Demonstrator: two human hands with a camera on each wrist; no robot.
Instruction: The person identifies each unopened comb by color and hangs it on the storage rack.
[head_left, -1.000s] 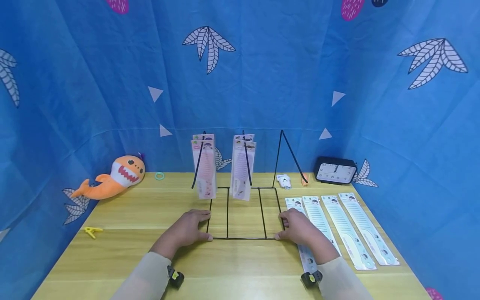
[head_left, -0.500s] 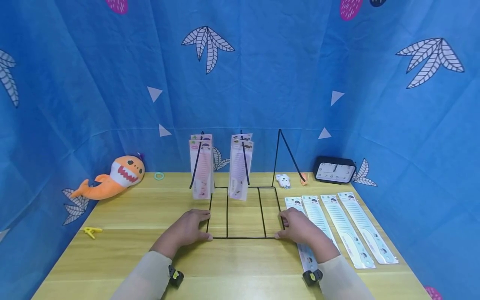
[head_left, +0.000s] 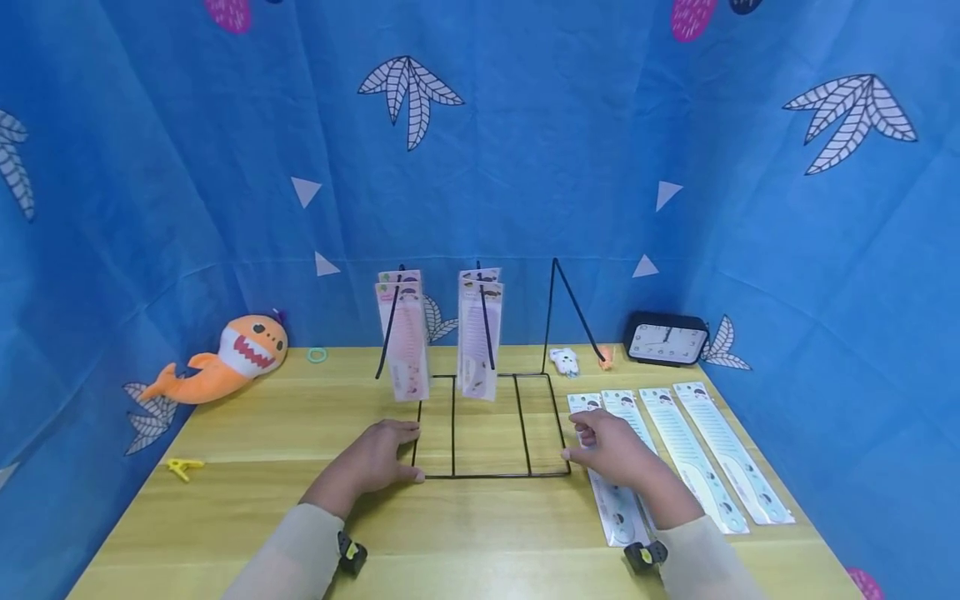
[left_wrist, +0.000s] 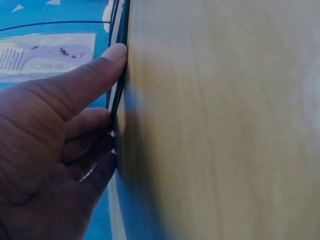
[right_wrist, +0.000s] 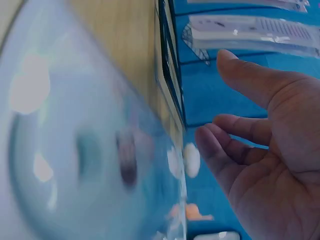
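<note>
A black wire display rack [head_left: 491, 477] stands on the wooden table, with three slanted arms. Packaged combs hang from two arms: pink ones [head_left: 405, 342] on the left, purple ones [head_left: 480, 342] in the middle. My left hand [head_left: 371, 458] holds the rack's front left corner, thumb on the front wire and fingertips at the side wire. Just off the rack's right side, my right hand [head_left: 615, 450] is empty, fingers loosely bent, over a row of blue packaged combs [head_left: 686, 458]. The hand partly hides the nearest packs. One pack [right_wrist: 90, 150] looms large in the right wrist view.
An orange shark plush [head_left: 225, 358] lies at the back left, near a green ring [head_left: 317, 355] and a yellow clip [head_left: 182, 468]. Behind the rack's right side sit a white figurine [head_left: 564, 362], an orange one [head_left: 606, 358] and a black clock [head_left: 666, 338]. Blue curtain encloses the table.
My right hand has let go of the rack's front right corner and moved slightly right over the blue comb packs. The left hand stays at its corner.
</note>
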